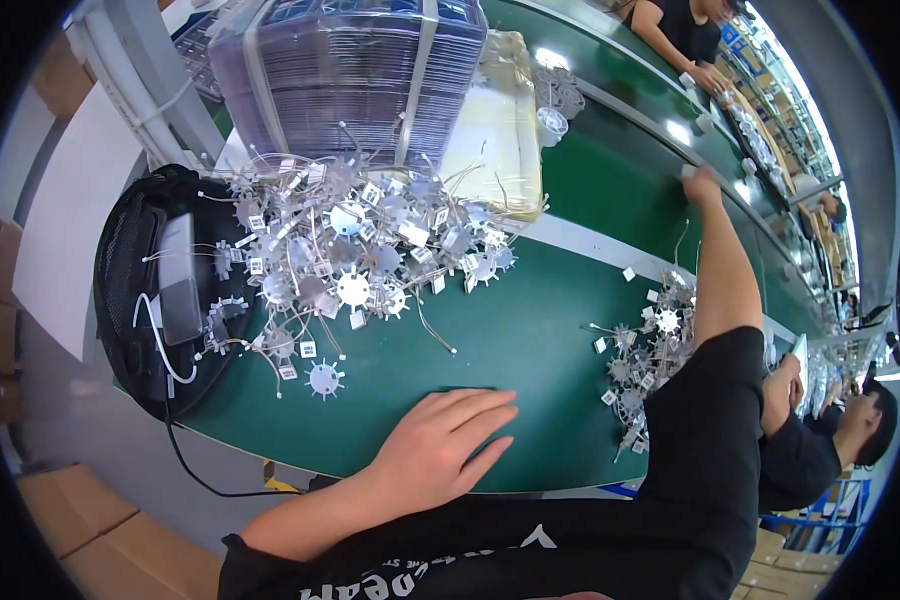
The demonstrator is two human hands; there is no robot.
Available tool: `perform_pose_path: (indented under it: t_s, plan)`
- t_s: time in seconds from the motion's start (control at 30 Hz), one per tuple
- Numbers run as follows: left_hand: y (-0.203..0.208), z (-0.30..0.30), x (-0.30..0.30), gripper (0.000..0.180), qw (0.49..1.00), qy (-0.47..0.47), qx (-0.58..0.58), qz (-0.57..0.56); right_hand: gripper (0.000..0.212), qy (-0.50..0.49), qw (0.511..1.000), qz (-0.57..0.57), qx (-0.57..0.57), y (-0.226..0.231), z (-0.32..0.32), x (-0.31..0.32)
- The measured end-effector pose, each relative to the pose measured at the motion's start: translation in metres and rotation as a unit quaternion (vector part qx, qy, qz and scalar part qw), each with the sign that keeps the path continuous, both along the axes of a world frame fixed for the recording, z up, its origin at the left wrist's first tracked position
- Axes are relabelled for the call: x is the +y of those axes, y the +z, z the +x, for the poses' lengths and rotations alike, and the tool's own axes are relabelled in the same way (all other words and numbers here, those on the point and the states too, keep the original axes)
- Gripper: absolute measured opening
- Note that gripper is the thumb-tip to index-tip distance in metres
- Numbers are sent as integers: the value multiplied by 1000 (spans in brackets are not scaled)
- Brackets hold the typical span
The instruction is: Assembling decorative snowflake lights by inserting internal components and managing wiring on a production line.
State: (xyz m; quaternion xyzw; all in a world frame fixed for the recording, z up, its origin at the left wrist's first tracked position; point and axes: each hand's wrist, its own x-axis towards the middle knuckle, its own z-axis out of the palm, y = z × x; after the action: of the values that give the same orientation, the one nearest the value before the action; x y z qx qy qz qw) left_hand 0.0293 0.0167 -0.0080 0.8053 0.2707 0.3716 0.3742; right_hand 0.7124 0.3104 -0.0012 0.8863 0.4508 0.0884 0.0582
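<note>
Black T-shirt (600, 540), printed front
From afar I see pale lettering (410, 580), a white angular mark (539, 533) and loose, short black sleeves (705, 420).

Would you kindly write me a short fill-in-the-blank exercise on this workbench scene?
1. The left hand is over the near part of the ____-coloured tabletop.
2. The right hand is stretched farther from the body than the ____ hand.
3. The smaller heap of silvery parts lies to the ____ of the larger heap of silvery parts.
4. The mesh bag at the table's left end is coloured ____.

Missing words: green; left; right; black.
</note>
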Motion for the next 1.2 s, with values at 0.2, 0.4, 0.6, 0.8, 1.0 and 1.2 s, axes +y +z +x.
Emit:
perform_pose_path:
  t_s: [0.2,0.4,0.6,0.8,1.0,1.2]
  plan:
    - [5,0,-9,42,999,-7,26,-19,66,335,941,-41,26,70,-216,-51]
    - [9,-2,-9,74,994,100,-42,9,73,513,835,-147,131,105,-430,-220]
    - [10,-12,-19,94,994,93,57,-15,76,518,790,-32,326,72,-495,-321]
    - [8,-32,-13,87,996,-14,48,-70,56,371,802,41,466,59,-496,-358]
    - [9,-37,-9,75,995,-57,77,23,14,306,756,109,568,34,-488,-378]
    - [8,-28,-20,72,993,15,110,43,6,263,720,131,628,15,-497,-377]
